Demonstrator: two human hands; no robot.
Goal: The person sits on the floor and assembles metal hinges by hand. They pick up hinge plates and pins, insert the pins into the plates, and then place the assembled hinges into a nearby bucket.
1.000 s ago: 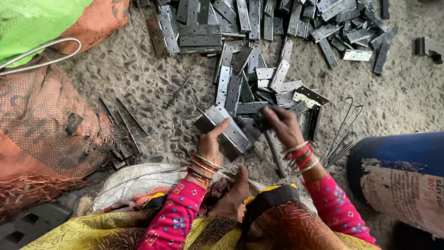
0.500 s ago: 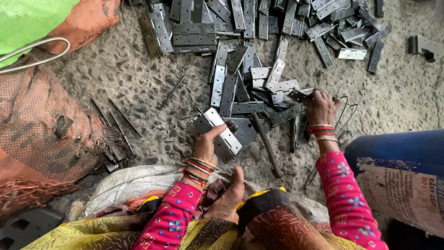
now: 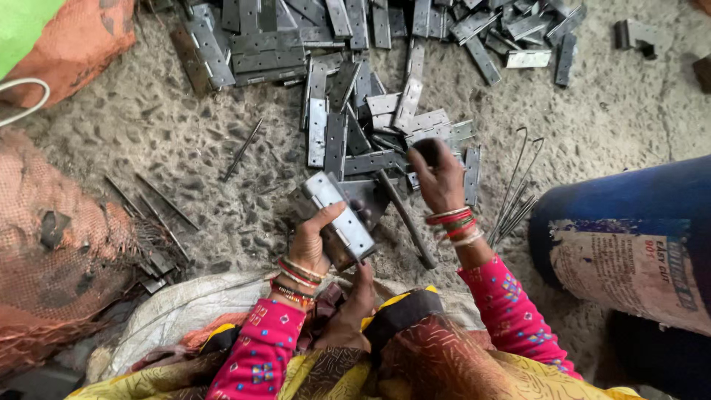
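My left hand (image 3: 309, 243) grips a shiny metal hinge (image 3: 342, 219) by its lower edge and holds it tilted just above the gravel floor. My right hand (image 3: 441, 179) hovers to the right of it, fingers closed on a small dark hinge leaf (image 3: 424, 150) over the loose pile. A dark metal rod (image 3: 404, 219) lies on the ground between the two hands. Both wrists wear coloured bangles and pink sleeves.
Several grey hinge leaves (image 3: 370, 96) are scattered ahead and stacked at the top. Bent wire pins (image 3: 512, 194) lie to the right by a blue drum (image 3: 629, 244). Thin rods (image 3: 157, 207) and an orange mesh sack (image 3: 59, 244) lie to the left, a white sack (image 3: 170, 311) near my lap.
My right hand left the hinge, reached right to the pile by the wire pins, and has come back toward the middle with a hinge leaf. My left hand kept its hinge, tilting it.
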